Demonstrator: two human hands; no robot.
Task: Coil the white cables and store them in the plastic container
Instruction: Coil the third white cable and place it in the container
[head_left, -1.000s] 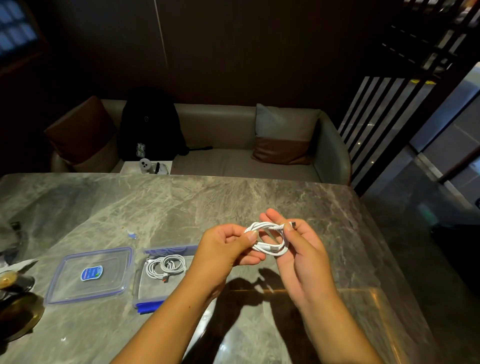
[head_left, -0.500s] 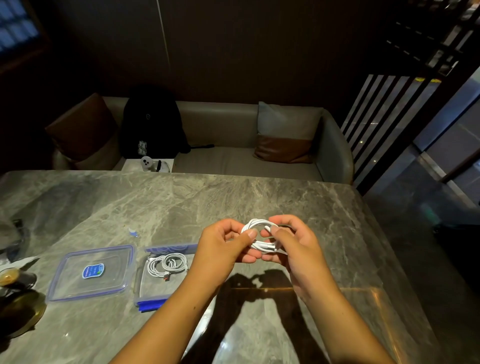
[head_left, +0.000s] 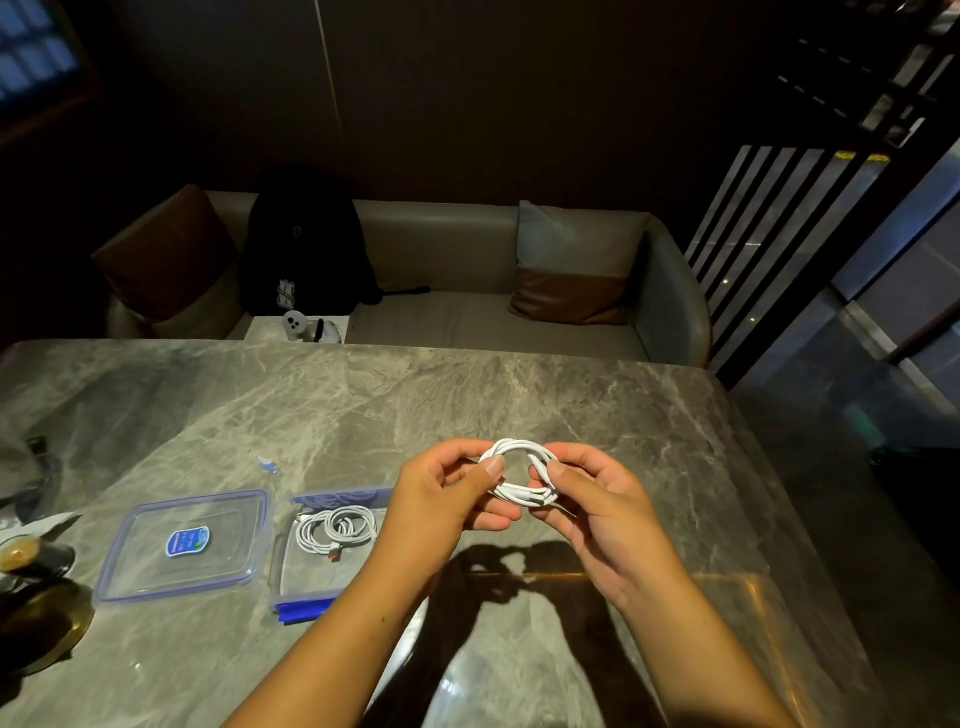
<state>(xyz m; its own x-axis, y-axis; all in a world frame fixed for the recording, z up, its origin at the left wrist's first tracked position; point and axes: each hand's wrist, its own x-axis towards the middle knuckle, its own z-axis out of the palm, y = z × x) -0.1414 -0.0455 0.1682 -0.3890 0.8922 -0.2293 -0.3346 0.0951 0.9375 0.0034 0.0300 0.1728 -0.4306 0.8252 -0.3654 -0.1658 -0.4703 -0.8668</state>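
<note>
A coiled white cable (head_left: 511, 452) hangs in the air above the marble table, held between both hands. My left hand (head_left: 441, 499) pinches the coil's left side with thumb and fingers. My right hand (head_left: 597, 499) grips its right side, thumb on the bundled strands. To the left, the clear plastic container (head_left: 283, 566) with blue clips sits open on the table, partly hidden by my left forearm. Another coiled white cable (head_left: 335, 530) lies inside it.
The container's clear lid (head_left: 182, 545) with a blue sticker lies flat left of it. A small cap-like item (head_left: 267, 464) sits behind the container. Dark dishes (head_left: 36, 566) stand at the left edge. Beyond the marble table (head_left: 363, 405) is a sofa with a black backpack (head_left: 306, 239).
My right hand's fingers have curled in from extended to gripping the coil's right side. The coil is now a tighter round loop held between both thumbs.
</note>
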